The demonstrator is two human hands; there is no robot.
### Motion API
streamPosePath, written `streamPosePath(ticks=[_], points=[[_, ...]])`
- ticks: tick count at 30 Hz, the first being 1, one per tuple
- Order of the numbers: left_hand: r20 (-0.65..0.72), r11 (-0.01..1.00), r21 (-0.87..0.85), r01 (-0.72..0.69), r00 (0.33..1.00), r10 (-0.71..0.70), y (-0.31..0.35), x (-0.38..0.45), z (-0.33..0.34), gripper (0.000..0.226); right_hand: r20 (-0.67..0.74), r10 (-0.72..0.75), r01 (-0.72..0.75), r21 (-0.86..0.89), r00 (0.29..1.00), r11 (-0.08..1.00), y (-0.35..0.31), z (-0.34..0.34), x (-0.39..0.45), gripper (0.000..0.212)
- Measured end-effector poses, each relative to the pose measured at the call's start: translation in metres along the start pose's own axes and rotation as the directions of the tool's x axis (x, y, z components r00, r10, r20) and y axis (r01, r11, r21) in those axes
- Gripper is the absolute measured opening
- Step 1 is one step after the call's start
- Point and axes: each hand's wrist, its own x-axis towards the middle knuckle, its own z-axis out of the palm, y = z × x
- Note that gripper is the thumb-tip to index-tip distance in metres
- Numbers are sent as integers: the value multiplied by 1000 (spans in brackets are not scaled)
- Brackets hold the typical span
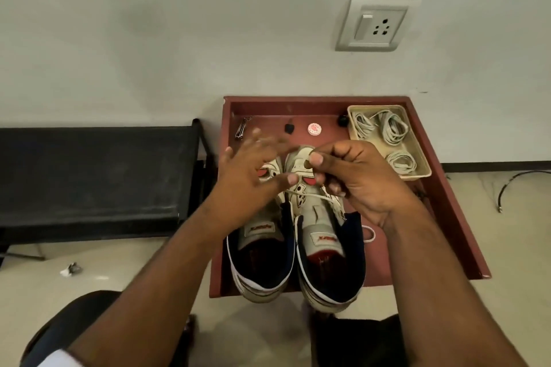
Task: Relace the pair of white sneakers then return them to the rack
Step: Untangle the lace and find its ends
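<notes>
Two white sneakers with red marks and dark blue linings stand side by side on a dark red table (pixel 447 205), toes pointing away from me: the left sneaker (pixel 262 256) and the right sneaker (pixel 325 253). A white lace (pixel 307 196) crosses the right sneaker's lower eyelets. My right hand (pixel 357 182) hovers over that shoe's toe with curled fingers and pinches the lace. My left hand (pixel 250 170) is over the left shoe's toe, fingers spread and blurred, its thumb near the lace. Whether it holds the lace is unclear.
A beige tray (pixel 423 158) with coiled spare laces sits at the table's back right. Small items lie along the back: a metal clip (pixel 242 129), a black piece (pixel 289 128), a round red-and-white disc (pixel 314 129). A black bench (pixel 95 176) stands to the left, against the wall.
</notes>
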Motion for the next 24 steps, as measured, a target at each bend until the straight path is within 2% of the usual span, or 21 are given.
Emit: streamPosePath(ticks=[2,4,6,8,9,10,11,12,13,14,16,17,19,22,24], points=[[-35,976,-206,62,997,-71,7,4,2,13,5,12,-12,-47,1000,999,1,-6,0,11],[-188,919,-362,157,953,-237,6,10,-10,13,10,39,-37,-122,999,992,1,-19,-3,14],[-438,887,-423,185,815,-379,-10,15,-31,22,-22,66,-68,-152,998,986,1,-34,-7,15],[-595,895,-305,327,668,-447,-25,14,-44,17,-55,74,-81,-128,996,989,1,-40,-8,14],[-622,900,-161,406,666,-412,-27,13,-45,12,-48,71,-76,-116,996,990,1,-39,-7,15],[-587,915,-38,401,733,-345,-23,11,-41,22,-31,68,-70,-101,997,992,0,-34,-6,15],[-481,958,-4,285,840,-252,-17,11,-35,35,-12,62,-63,-79,998,995,0,-27,-4,15],[-329,985,-62,161,929,-172,-7,12,-27,43,1,53,-53,-54,999,997,-1,-20,-2,14],[-165,982,-165,90,979,-118,6,12,-19,46,4,42,-42,-26,999,999,-1,-14,0,13],[-19,966,-249,72,997,-79,17,11,-11,44,-1,34,-34,9,999,999,-2,-10,1,11],[103,942,-326,76,994,-45,21,9,1,35,-17,22,-21,93,1000,995,-3,-6,2,9],[86,939,-337,69,995,-42,20,9,3,26,-19,20,-17,128,1000,992,-3,-7,1,10],[-38,945,-327,30,998,-45,16,10,1,14,25,42,-46,167,999,985,-3,-10,0,8],[-234,962,-271,-22,971,-43,14,12,-4,15,182,164,-186,115,970,976,0,-10,-1,10],[-286,974,-224,-32,958,-34,13,12,-1,23,227,178,-211,127,957,969,1,-3,0,12]])
